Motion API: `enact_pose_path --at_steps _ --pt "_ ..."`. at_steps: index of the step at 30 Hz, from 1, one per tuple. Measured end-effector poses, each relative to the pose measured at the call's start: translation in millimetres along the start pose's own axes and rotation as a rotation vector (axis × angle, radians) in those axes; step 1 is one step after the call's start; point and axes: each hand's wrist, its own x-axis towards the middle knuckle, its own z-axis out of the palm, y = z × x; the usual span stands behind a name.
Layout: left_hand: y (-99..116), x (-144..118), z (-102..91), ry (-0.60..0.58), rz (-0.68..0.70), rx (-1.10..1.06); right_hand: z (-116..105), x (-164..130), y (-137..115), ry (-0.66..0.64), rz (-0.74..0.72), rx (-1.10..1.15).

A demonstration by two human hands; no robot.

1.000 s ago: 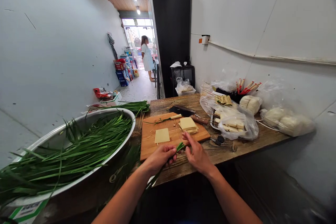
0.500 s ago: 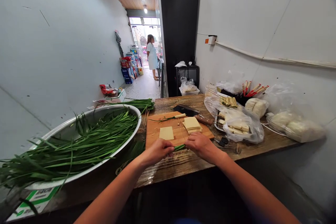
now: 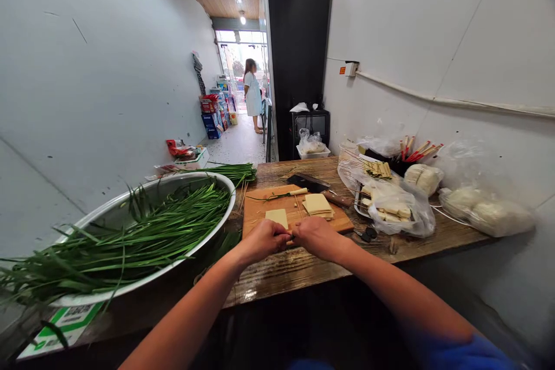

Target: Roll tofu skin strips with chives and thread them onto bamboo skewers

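Note:
Both hands meet over the near edge of a wooden cutting board [image 3: 255, 195]. My left hand [image 3: 266, 238] is closed, its thumb and fingers pinched together. Close against it, my right hand [image 3: 315, 236] is closed too. The green chives they hold are almost wholly hidden by the fingers. One square tofu sheet [image 3: 277, 218] lies flat on the board just beyond my left hand. A stack of tofu sheets [image 3: 317, 204] sits beyond my right hand. Behind these lie a small knife with a pale handle [image 3: 298, 191] and a cleaver [image 3: 310, 182].
A large metal basin [image 3: 228, 185] heaped with chives [image 3: 173, 237] stands at left. To the right are a bagged tray of skewered tofu [image 3: 392, 208], keys [image 3: 368, 235], bundled skewers [image 3: 418, 150] and plastic bags [image 3: 485, 211]. A person [image 3: 252, 95] stands by the far doorway.
My hands have drawn closer together and slightly toward the board. The green chives that showed between them are now mostly covered by fingers.

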Motion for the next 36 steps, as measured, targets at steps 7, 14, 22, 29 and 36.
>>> enact_pose_path --at_steps 7,14,22,29,36 --pt "-2.7 -12.0 -6.0 0.139 0.033 0.014 1.4 3.6 29.5 0.019 0.075 0.731" --pt "-21.5 -6.5 14.9 0.365 0.151 0.004 21.8 12.1 27.7 -0.019 0.224 1.41" --pt "-29.0 -0.9 45.6 0.566 0.222 -0.03 42.5 28.3 8.2 0.246 0.347 1.836" --pt "-37.0 3.3 23.2 0.564 0.214 0.43 69.3 44.8 -3.2 0.384 0.392 2.137" --pt "-28.5 10.6 -20.3 0.376 0.177 0.603 65.8 48.9 18.7 0.565 0.085 1.272"
